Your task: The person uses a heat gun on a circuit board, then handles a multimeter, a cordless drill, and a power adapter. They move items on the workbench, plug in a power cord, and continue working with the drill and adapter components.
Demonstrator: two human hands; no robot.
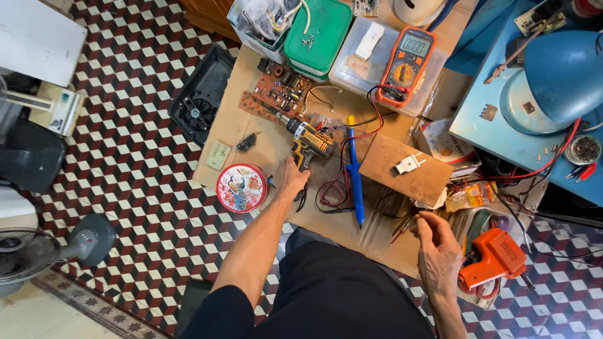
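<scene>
The left hand (290,179) is stretched forward over the cardboard sheet (251,119) on the floor. Its fingers are wrapped around the lower grip of the yellow-and-black cordless drill (308,141). The drill lies directly ahead of the hand, body angled up and to the left, bit end pointing toward the brown circuit board (276,91) beyond it. The bit tip appears to meet the board's near edge; contact cannot be confirmed.

Just left of the hand, close to the wrist, stands a round red tin (242,187) with a pictured lid. Farther left, a small green card (218,155) and a small black part (246,143) lie on the cardboard. To the right of the hand lies a blue-handled tool (355,176), lengthwise, amid red and black wires (330,191).

The right hand (438,251) is held low and near the body, well apart from the drill. Fingers are loosely curled, thumb and forefinger drawn close; whether they pinch anything cannot be told. An orange tool (496,257) lies just beside it to the right. Ahead of it a brown board (407,169) carries a white plug (407,164).

At the far edge sit an orange multimeter (407,63) on a clear box (361,66), and a green-lidded box (317,31).
</scene>
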